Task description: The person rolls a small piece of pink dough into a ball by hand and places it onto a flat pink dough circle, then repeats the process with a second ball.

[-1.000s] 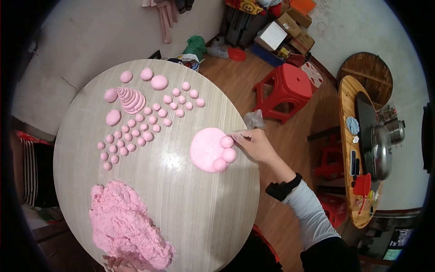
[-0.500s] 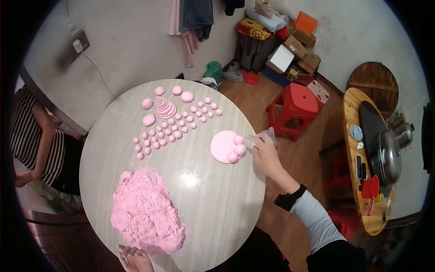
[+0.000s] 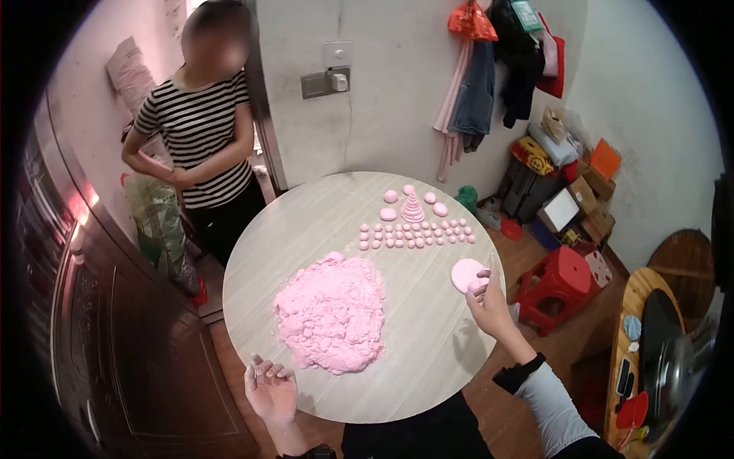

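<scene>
My left hand (image 3: 273,390) is raised palm up at the near left table edge, fingers loosely bent and apart, with nothing in it. Close by lies a big crumbly heap of pink dough (image 3: 330,314). At the right side of the table, my right hand (image 3: 495,310) is over a flat pink dough disc (image 3: 463,274), its fingers spread. Pink dough balls (image 3: 478,286) show between thumb and fingers, partly hidden by them. Farther back are rows of small pink balls (image 3: 419,234), a ridged pink cone (image 3: 413,208) and several larger pink pieces (image 3: 388,214) around it.
A person in a striped top (image 3: 202,138) stands beyond the round table (image 3: 417,344) at left, arms folded across the body. Right of the table are a red stool (image 3: 562,279) and a wooden side table (image 3: 650,294) bearing a metal lidded pan (image 3: 673,367). Boxes (image 3: 592,187) fill the corner.
The view has swung up and left, bringing the standing person fully in. My right hand has gone from beside the disc to over its balls. My left hand is now raised beside the heap.
</scene>
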`<state>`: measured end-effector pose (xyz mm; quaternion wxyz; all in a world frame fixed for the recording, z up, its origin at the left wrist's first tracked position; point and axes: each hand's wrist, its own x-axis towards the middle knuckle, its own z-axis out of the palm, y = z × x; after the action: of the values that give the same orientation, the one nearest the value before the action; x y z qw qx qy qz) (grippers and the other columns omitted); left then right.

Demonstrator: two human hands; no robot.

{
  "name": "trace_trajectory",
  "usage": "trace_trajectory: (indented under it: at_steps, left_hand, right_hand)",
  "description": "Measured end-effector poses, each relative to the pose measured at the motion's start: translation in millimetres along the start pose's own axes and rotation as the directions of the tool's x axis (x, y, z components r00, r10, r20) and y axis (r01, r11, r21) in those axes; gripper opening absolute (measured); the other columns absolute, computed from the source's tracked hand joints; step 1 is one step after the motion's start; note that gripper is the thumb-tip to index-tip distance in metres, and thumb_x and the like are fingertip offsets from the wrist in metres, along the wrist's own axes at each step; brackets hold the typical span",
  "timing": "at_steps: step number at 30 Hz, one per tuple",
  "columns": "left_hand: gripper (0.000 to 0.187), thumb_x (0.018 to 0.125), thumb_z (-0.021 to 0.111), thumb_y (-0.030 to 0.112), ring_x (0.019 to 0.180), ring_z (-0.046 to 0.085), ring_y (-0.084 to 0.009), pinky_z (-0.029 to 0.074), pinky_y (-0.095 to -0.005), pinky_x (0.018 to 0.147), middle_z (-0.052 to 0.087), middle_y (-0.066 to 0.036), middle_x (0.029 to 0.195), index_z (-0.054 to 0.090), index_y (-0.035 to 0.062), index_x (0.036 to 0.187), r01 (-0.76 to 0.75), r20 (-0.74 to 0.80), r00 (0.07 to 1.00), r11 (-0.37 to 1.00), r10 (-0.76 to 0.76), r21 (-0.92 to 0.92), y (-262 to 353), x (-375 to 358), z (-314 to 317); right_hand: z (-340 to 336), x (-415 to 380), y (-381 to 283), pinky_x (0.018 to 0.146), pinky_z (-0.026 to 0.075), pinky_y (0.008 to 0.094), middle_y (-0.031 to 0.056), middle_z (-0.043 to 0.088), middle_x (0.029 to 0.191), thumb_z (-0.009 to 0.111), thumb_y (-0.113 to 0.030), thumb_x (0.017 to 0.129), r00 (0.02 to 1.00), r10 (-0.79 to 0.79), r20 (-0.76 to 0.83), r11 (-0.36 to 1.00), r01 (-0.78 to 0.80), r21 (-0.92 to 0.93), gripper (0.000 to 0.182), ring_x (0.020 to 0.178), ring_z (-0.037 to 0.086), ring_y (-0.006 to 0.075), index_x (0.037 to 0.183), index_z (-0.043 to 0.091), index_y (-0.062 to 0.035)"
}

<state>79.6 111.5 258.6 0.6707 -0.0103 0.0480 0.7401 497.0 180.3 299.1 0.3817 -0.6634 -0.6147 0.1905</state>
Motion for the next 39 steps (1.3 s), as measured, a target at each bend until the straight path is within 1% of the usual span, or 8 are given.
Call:
trace_trajectory:
  at_steps: [4, 9, 12, 17, 19, 25, 31, 39]
  left_hand:
    - [0.028, 0.096, 0.043, 0.025, 0.072, 0.05, -0.0122, 0.04, -0.0289, 0.072, 0.056, 0.002, 0.075, 0.063, 0.0091, 0.106, 0.007, 0.014, 1.0, 1.0, -0.007, -0.009, -9.2, -11.9, -1.2]
    - [0.026, 0.097, 0.042, 0.022, 0.072, 0.05, -0.0111, 0.04, -0.0275, 0.072, 0.056, 0.002, 0.076, 0.062, 0.008, 0.108, 0.048, 0.017, 0.999, 0.999, -0.048, 0.006, -11.2, -25.2, -7.1]
    - [0.025, 0.096, 0.044, 0.02, 0.072, 0.05, -0.0104, 0.039, -0.0269, 0.072, 0.055, 0.003, 0.075, 0.062, 0.0075, 0.107, 0.058, 0.009, 0.998, 0.998, -0.058, 0.022, -6.7, -34.1, -7.0]
    - [0.023, 0.095, 0.046, 0.022, 0.071, 0.049, -0.0107, 0.039, -0.027, 0.072, 0.056, 0.003, 0.075, 0.063, 0.0087, 0.104, 0.027, -0.036, 0.999, 0.999, -0.025, 0.042, 7.6, -49.7, -19.7]
    - [0.023, 0.095, 0.046, 0.021, 0.071, 0.049, -0.0105, 0.039, -0.0269, 0.072, 0.055, 0.004, 0.074, 0.064, 0.0087, 0.103, 0.048, -0.026, 0.999, 0.997, -0.047, 0.054, 9.2, -55.1, -16.0]
    - [0.022, 0.094, 0.047, 0.02, 0.07, 0.048, -0.01, 0.039, -0.0266, 0.07, 0.054, 0.004, 0.073, 0.064, 0.0085, 0.102, 0.069, 0.033, 0.997, 0.995, -0.072, 0.071, 14.7, -72.9, 5.4]
    - [0.022, 0.094, 0.045, 0.019, 0.067, 0.047, -0.0094, 0.039, -0.0264, 0.068, 0.053, 0.004, 0.069, 0.065, 0.0086, 0.098, 0.074, 0.05, 0.996, 0.997, -0.075, 0.03, 17.4, -97.3, 13.0]
    - [0.021, 0.094, 0.046, 0.019, 0.061, 0.045, -0.0089, 0.039, -0.0257, 0.063, 0.05, 0.006, 0.063, 0.065, 0.0112, 0.093, -0.248, -0.03, 0.968, 0.969, 0.249, 0.007, 51.7, -127.0, -7.2]
  right_hand:
    - [-9.2, -6.2, 12.4, 0.077, 0.049, 0.0342, 0.0212, 0.045, 0.114, 0.059, -0.002, 0.079, 1.0, -0.016, 0.018, 1.0, 0.016, 0.026, 0.086, 0.089, 0.057, 0.0268, 0.144, 0.004, 0.0025]
    - [8.7, -29.1, 1.6, 0.076, 0.049, 0.0347, 0.0159, 0.057, 0.099, 0.062, -0.009, 0.08, 0.952, -0.141, 0.272, 0.99, 0.137, 0.034, 0.039, 0.087, 0.058, 0.0277, 0.118, 0.054, -0.0023]
    - [42.8, -44.2, -13.6, 0.08, 0.048, 0.0373, 0.0152, 0.058, 0.098, 0.063, -0.008, 0.078, 0.806, -0.326, 0.494, 0.938, 0.34, 0.065, 0.032, 0.09, 0.057, 0.0306, 0.11, 0.058, -0.0046]
    - [129.0, -73.8, -31.2, 0.087, 0.045, 0.0397, 0.0149, 0.056, 0.104, 0.065, -0.008, 0.076, 0.698, -0.519, 0.494, 0.847, 0.498, 0.186, 0.03, 0.099, 0.054, 0.0319, 0.105, 0.06, -0.0041]
    - [162.3, -78.9, -33.0, 0.084, 0.047, 0.0385, 0.0142, 0.055, 0.103, 0.06, -0.009, 0.077, 0.622, -0.729, 0.286, 0.665, 0.743, 0.079, 0.021, 0.099, 0.054, 0.0303, 0.098, 0.061, -0.0035]
    - [195.5, -76.5, -13.0, 0.074, 0.049, 0.0353, 0.0102, 0.052, 0.097, 0.05, -0.011, 0.081, 0.528, -0.678, 0.511, 0.591, 0.805, -0.049, 0.012, 0.093, 0.056, 0.0263, 0.091, 0.056, -0.0074]
    - [192.8, -83.4, -20.4, 0.069, 0.049, 0.0334, 0.0093, 0.054, 0.088, 0.053, -0.014, 0.079, 0.427, -0.85, 0.307, 0.401, 0.904, -0.148, 0.012, 0.082, 0.057, 0.0236, 0.086, 0.057, -0.0044]
    - [216.4, -70.7, -17.2, 0.064, 0.047, 0.0309, 0.0079, 0.054, 0.083, 0.054, -0.015, 0.076, 0.299, -0.874, 0.383, 0.234, 0.95, -0.206, 0.016, 0.076, 0.057, 0.0199, 0.088, 0.057, -0.0039]
